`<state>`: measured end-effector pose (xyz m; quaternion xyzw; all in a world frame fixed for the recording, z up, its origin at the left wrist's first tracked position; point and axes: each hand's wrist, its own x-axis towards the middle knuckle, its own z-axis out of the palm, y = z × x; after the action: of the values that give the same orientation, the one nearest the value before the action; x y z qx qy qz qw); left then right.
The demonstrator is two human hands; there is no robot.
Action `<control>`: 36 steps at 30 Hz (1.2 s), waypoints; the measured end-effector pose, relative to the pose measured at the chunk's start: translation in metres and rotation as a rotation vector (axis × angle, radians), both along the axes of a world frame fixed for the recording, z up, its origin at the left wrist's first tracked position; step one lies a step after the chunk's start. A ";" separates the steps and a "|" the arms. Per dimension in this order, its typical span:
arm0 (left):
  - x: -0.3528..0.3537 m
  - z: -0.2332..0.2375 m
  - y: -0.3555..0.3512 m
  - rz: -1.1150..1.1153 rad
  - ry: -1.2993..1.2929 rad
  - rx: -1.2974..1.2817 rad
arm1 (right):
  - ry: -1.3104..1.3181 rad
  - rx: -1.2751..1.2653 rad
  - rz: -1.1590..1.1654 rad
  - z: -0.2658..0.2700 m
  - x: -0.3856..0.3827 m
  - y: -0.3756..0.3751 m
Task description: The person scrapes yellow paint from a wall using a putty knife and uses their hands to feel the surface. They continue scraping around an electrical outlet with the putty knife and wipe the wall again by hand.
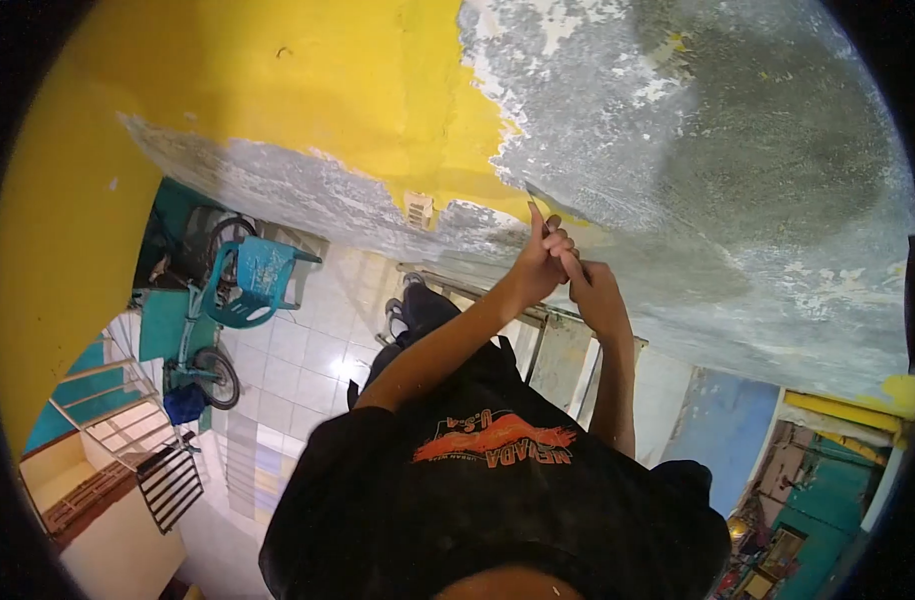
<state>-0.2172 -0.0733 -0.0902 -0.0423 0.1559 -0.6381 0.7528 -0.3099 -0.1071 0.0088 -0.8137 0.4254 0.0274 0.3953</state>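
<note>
A scraper (540, 197) with a thin blade meets the wall at the ragged edge of the yellow paint (378, 90), beside bare grey plaster (598, 130). Around the tool, near its blade, my left hand (546, 258) is closed, with one finger stretched along it. Just to the right and a little lower, my right hand (596, 292) grips the handle end, which the fingers mostly hide. The two hands touch each other.
A turquoise plastic chair (258, 280) and a bicycle (216, 378) stand on the tiled floor (288, 370) at left. Below my hands is a metal frame (538, 335). A rack (128, 410) stands lower left. A blue panel (723, 430) and cluttered doorway are lower right.
</note>
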 end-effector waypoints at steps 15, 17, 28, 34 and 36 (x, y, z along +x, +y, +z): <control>0.000 0.009 0.004 0.033 0.107 -0.226 | -0.177 -0.265 0.033 0.012 0.009 0.034; 0.011 -0.004 0.002 0.093 0.105 -0.139 | -0.129 -0.259 0.075 0.000 0.023 0.023; 0.005 -0.050 -0.009 0.214 -0.240 -0.198 | -0.100 -0.294 0.184 -0.017 0.022 0.025; 0.004 -0.029 -0.006 0.035 0.216 -0.701 | -0.194 -0.342 0.095 0.006 0.013 0.039; 0.006 -0.047 -0.015 0.636 -1.342 0.108 | -0.253 -0.430 0.147 -0.011 0.018 0.025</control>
<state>-0.2117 -0.0878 -0.1369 0.3505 -0.3258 -0.2694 0.8357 -0.2914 -0.0816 -0.0019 -0.9047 0.3082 -0.1371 0.2601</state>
